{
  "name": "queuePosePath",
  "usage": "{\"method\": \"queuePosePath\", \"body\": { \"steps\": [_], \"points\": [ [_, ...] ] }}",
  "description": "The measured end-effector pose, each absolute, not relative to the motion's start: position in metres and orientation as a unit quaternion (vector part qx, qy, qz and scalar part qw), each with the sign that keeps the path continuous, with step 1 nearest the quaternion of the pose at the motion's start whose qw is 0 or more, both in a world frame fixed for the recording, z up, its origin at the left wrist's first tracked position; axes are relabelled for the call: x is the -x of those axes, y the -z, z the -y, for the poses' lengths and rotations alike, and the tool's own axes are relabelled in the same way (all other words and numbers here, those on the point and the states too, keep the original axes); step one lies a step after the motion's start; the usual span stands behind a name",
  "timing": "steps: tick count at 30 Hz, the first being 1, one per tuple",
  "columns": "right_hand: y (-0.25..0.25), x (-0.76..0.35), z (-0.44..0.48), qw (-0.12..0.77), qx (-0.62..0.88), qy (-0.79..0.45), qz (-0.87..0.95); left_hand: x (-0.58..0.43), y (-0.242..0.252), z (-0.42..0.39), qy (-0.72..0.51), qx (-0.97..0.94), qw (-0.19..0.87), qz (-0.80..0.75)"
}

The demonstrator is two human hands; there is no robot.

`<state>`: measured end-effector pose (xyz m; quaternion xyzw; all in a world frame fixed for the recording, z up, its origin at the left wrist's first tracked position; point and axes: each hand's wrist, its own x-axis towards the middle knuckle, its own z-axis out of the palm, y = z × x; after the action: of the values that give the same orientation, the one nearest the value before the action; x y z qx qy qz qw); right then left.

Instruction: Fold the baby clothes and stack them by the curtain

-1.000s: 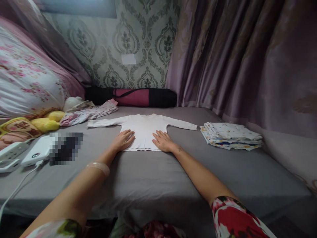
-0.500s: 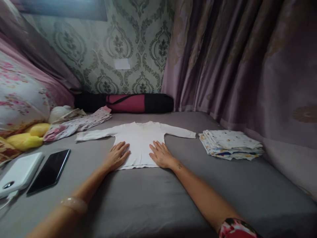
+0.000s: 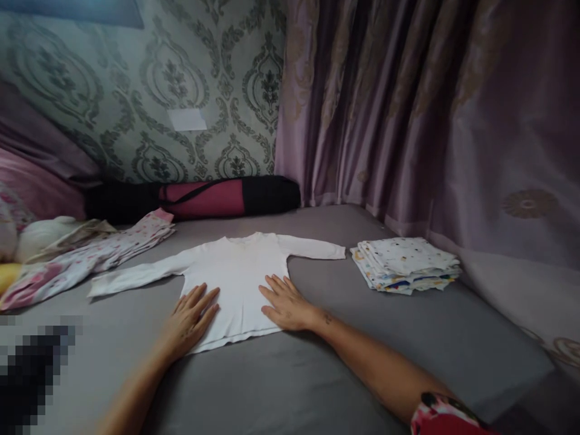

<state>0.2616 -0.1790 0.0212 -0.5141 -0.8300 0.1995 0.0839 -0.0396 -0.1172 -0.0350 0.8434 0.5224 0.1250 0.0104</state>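
A white long-sleeved shirt lies spread out on the grey bed sheet, its sleeves stretched to both sides and its hem towards me. On its lower left side rests my left hand, flat with the fingers apart. My right hand lies flat on the lower right side, fingers also spread. Neither hand grips the cloth. To the right of the shirt, just past its cuff, sits a stack of folded printed clothes.
Floral clothes with pink trim lie at the left, near a pale plush-looking thing. Along the wall is a long black and maroon bag. Purple curtains hang at the right. A pixelated dark patch covers the lower left corner.
The view has turned to the right and tilted, so things at the left have shifted towards the frame's edge. Both hands remain flat on the shirt's lower sides.
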Motion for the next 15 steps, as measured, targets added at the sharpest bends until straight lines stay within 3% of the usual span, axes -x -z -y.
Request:
{"method": "queuePosePath", "body": {
  "steps": [7,10,12,15],
  "points": [
    [-0.05,-0.328,0.184,0.053,0.375,-0.38,0.844,0.05,0.053,0.113,-0.158,-0.847,0.018,-0.507],
    [-0.067,-0.361,0.17,0.051,0.399,-0.466,0.788,0.055,0.063,0.11,-0.173,-0.849,0.018,-0.499],
    [-0.073,-0.383,0.152,0.117,0.492,-0.427,0.75,0.056,0.065,0.109,-0.177,-0.847,0.017,-0.501],
    [-0.069,-0.411,0.12,0.189,0.646,-0.25,0.696,0.054,0.06,0.111,-0.174,-0.844,0.02,-0.506]
  ]
}}
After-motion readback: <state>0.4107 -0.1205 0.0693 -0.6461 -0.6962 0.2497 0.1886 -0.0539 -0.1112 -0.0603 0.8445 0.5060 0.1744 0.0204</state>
